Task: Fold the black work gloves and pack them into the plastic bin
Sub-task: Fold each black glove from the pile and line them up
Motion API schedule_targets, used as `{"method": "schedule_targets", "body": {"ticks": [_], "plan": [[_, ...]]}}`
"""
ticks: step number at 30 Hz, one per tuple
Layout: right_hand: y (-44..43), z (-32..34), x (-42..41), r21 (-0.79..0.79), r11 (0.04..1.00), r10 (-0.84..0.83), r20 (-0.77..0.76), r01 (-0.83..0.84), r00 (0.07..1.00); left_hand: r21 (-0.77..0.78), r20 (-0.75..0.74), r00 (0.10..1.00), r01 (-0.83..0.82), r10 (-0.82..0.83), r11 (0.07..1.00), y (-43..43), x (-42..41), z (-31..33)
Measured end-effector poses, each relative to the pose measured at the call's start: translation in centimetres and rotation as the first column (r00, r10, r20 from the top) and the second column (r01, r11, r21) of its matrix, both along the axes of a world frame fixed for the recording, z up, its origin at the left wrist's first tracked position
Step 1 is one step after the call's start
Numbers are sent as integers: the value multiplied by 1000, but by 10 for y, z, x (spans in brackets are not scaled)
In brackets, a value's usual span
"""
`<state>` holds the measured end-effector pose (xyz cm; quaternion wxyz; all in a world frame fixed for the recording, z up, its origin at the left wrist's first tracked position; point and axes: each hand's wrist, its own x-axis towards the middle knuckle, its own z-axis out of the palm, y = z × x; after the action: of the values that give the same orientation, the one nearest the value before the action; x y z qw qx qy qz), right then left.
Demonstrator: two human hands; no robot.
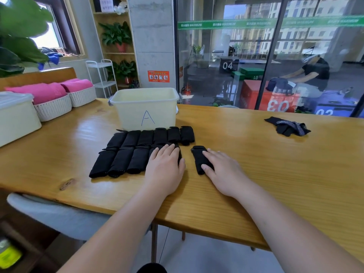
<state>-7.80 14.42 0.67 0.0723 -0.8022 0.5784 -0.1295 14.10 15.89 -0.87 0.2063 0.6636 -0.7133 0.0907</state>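
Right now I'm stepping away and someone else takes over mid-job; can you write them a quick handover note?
Left hand: flat on the end bundle of the near row of folded gloves.
Right hand: flat on a single folded glove, lying apart to the right of the rows.
Done: two rows of folded gloves lie before the bin marked A.
Left: fold the loose gloves at the far right of the table, then pack everything; no glove shows in the bin.

bare table (246, 154) right of hands, bin (145, 109) blocks behind gloves (137, 150)
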Motion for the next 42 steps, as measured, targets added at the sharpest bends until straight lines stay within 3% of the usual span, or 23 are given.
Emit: {"method": "schedule_targets", "body": {"ticks": [19,28,37,42], "plan": [[-10,-10,50,-98,995,-27,34,30,999,-90,-62,998,-33,27,995,-8,4,-12],[-6,-6,43,-53,998,22,30,-20,999,-121,-63,998,-34,27,992,-8,4,-12],[9,7,-13,-21,998,-67,17,67,998,-239,70,991,127,-113,963,-1,-5,1],[16,11,-50,-16,990,-139,-1,139,990,-216,77,978,205,-193,955,0,-43,10]]}}
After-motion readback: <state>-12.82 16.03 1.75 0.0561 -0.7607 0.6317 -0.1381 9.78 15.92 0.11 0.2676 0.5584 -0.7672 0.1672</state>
